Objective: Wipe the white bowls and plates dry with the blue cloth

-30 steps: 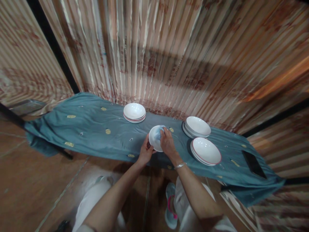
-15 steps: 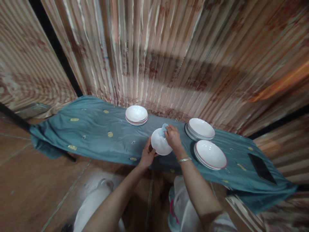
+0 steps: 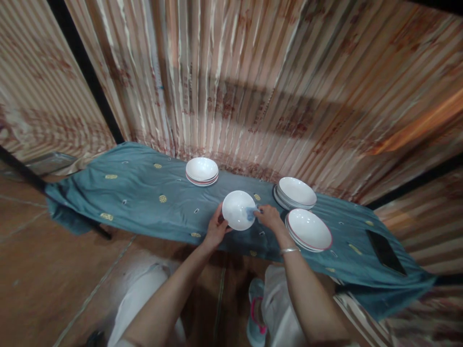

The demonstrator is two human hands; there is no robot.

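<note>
A white bowl is tilted toward me above the cloth, its left rim gripped by my left hand. My right hand, with a silver bangle at the wrist, pinches a light blue cloth against the inside of the bowl at its right side. Behind the bowl to the left stands a short stack of white bowls with reddish rims. Two more stacks sit to the right: white bowls at the back and red-rimmed bowls in front, close to my right forearm.
A teal patterned cloth covers the long narrow table. A dark flat phone-like object lies at its right end. A striped curtain hangs right behind, and a black pole rises at the left.
My right hand has moved the cloth from the bowl's upper rim down to its right inner side. The bowl has shifted slightly left in view, still in my left hand.
</note>
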